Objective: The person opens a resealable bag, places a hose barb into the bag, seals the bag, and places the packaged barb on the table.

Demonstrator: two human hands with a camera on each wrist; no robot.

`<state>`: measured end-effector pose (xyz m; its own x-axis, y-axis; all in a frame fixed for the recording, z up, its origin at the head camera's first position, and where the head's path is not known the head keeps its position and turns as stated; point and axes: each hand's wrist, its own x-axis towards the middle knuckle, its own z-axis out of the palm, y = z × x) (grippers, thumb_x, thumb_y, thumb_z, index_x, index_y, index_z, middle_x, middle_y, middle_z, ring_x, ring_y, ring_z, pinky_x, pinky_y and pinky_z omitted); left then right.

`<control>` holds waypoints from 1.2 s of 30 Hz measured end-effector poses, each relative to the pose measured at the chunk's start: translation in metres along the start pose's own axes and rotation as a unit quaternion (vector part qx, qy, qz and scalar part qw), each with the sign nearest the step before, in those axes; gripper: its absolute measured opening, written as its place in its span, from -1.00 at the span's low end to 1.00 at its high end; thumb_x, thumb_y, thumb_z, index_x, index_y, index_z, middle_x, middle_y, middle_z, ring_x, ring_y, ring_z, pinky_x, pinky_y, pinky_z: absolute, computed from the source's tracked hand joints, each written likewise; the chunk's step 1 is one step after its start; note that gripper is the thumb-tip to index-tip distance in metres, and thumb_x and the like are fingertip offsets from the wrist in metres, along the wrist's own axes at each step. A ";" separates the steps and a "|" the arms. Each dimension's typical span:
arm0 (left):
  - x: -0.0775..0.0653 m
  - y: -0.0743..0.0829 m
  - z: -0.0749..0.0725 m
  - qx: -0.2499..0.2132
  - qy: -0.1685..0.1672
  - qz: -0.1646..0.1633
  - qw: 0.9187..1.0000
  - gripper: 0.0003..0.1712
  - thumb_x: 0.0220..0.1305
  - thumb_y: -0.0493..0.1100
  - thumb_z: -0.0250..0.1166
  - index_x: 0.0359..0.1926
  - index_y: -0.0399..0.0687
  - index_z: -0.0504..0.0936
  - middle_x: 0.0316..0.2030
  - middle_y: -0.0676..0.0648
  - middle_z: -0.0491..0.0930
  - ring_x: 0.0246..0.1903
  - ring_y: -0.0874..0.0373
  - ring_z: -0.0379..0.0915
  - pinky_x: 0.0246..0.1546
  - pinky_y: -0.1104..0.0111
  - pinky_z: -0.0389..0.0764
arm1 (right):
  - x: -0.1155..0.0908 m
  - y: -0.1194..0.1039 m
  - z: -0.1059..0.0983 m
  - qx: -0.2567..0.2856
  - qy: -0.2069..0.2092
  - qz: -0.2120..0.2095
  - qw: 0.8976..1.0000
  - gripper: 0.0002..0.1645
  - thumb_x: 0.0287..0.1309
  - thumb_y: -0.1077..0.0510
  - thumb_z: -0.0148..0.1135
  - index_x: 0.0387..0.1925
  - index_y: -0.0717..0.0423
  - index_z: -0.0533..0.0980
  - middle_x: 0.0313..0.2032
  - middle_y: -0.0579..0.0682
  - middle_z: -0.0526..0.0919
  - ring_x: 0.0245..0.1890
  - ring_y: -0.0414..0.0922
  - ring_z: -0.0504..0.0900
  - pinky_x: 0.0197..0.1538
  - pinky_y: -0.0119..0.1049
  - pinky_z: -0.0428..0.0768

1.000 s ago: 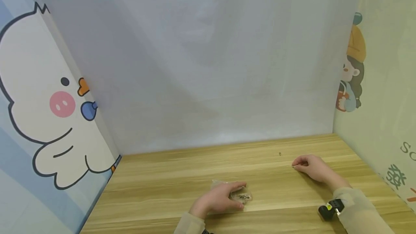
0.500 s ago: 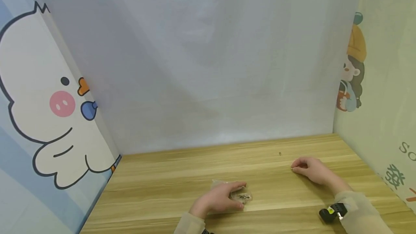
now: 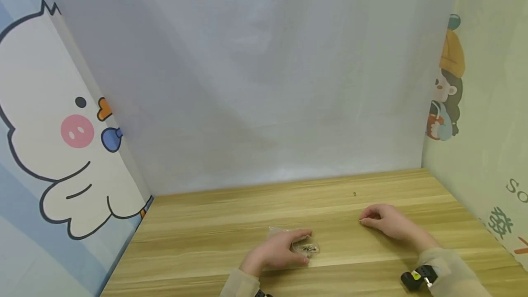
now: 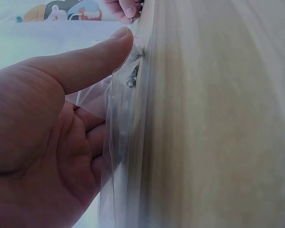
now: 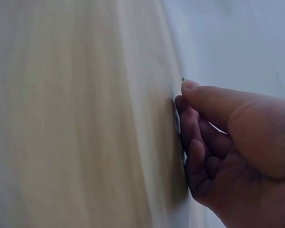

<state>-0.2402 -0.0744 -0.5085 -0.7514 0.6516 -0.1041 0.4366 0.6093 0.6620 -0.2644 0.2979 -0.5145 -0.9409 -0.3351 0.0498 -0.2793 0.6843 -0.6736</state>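
A clear plastic bag [image 3: 311,248] with several small metal pieces [image 4: 132,80] inside lies flat on the wooden table. My left hand [image 3: 280,249] rests over it, thumb and forefinger spread apart on either side of the metal pieces. The thumb overlaps the bag's edge in the left wrist view. Farther right, low over the table, my right hand [image 3: 387,221] pinches a tiny metal piece [image 3: 360,221] between thumb and forefinger; most of it is hidden by the fingertips. Its other fingers curl in towards the palm. Beyond that hand lies one loose small metal piece [image 3: 354,194].
The wooden table [image 3: 198,237] reaches back to a pale grey curtain [image 3: 268,81]. Printed panels with cartoon figures [image 3: 49,104] close off the left and right sides. A black wrist camera [image 3: 412,279] is strapped by my right sleeve.
My right hand has moved left and slightly nearer, with the tiny metal piece in its fingertips. The left hand and the bag stay where they were.
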 end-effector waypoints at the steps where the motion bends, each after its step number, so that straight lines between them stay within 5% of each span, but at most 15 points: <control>1: 0.000 0.000 0.000 0.002 0.000 0.000 1.000 -0.11 0.29 0.05 0.57 0.58 0.14 0.44 0.46 0.09 0.49 0.44 0.09 0.38 0.47 0.13 0.40 | 0.000 -0.003 0.002 0.002 -0.004 -0.006 1.000 -0.85 0.45 0.05 0.39 -0.15 0.04 0.72 -0.20 -0.17 0.75 -0.15 -0.20 0.65 -0.05 -0.20 0.64; 22: 0.002 0.000 -0.002 0.017 -0.003 0.002 1.000 -0.12 0.30 0.06 0.56 0.58 0.15 0.44 0.46 0.11 0.49 0.43 0.13 0.39 0.46 0.17 0.41 | 0.002 -0.036 0.036 0.037 -0.030 -0.080 0.996 -0.91 0.40 0.09 0.43 -0.19 0.01 0.74 -0.26 -0.26 0.74 -0.24 -0.35 0.63 -0.13 -0.33 0.64; 36: 0.001 0.001 -0.001 0.011 0.008 0.005 1.000 -0.11 0.27 0.06 0.58 0.57 0.19 0.45 0.44 0.11 0.51 0.42 0.12 0.40 0.45 0.14 0.42 | -0.003 -0.048 0.042 0.042 -0.035 -0.080 0.995 -0.91 0.39 0.10 0.44 -0.20 0.02 0.76 -0.27 -0.26 0.76 -0.26 -0.35 0.64 -0.15 -0.33 0.64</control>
<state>-0.2412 -0.0735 -0.5077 -0.7548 0.6503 -0.0864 0.4538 0.6127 0.6471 -0.2401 0.2390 -0.5130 -0.8686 -0.4828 0.1119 -0.4054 0.5623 -0.7207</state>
